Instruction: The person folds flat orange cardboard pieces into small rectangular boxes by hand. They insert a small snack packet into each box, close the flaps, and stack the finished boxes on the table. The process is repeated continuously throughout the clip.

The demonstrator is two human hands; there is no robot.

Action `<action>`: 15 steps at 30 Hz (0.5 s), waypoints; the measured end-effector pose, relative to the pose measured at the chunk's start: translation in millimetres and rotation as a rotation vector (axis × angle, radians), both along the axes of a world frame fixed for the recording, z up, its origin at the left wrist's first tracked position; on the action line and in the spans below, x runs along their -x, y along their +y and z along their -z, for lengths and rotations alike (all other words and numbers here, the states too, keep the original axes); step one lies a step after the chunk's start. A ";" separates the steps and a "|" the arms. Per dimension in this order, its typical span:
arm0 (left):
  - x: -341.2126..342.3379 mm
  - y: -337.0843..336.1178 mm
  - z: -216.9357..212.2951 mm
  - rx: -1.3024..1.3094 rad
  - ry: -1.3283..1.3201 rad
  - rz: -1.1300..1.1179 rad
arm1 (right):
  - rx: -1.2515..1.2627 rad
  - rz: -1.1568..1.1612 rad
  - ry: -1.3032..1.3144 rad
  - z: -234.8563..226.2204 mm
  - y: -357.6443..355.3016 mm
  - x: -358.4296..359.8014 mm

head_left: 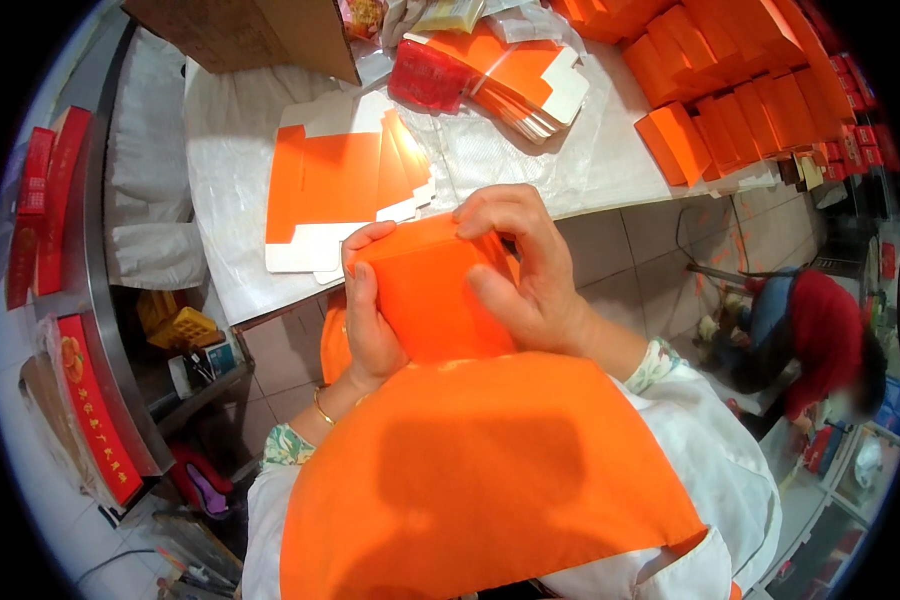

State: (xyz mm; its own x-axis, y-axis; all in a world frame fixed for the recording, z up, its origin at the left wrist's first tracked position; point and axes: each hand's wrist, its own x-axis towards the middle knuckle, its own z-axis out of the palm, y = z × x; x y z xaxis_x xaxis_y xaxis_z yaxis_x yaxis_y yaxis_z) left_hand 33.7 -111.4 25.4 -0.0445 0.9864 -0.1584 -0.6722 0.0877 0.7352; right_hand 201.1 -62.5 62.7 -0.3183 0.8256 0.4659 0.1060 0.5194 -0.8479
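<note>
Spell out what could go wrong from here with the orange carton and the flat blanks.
The left hand and right hand grip the orange carton from opposite sides, so pressing too hard might crease it. The flat orange blanks lie close to the near edge of the white-covered table; a brushing arm could knock some off.

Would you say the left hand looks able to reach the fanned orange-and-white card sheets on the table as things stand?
Probably yes: the card sheets lie just beyond the left hand with nothing seen covering them, though it would first have to release the orange box.
</note>
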 end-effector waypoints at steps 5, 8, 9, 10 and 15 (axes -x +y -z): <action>7.6 6.8 -0.6 -0.191 0.205 0.017 | -0.005 -0.102 -0.237 -6.7 7.7 -8.9; 9.8 10.8 -2.5 -0.295 0.283 0.014 | 0.032 -0.110 -0.151 -3.3 9.4 -9.5; 10.6 11.5 -2.6 -0.310 0.298 0.009 | 0.028 -0.085 -0.102 -2.8 8.4 -8.2; 11.7 12.0 -4.0 -0.327 0.348 0.007 | 0.023 -0.060 -0.054 -2.7 5.4 -5.9; 10.9 9.2 -7.2 -0.296 0.373 -0.031 | 0.219 -0.064 0.090 -2.9 -3.5 -3.3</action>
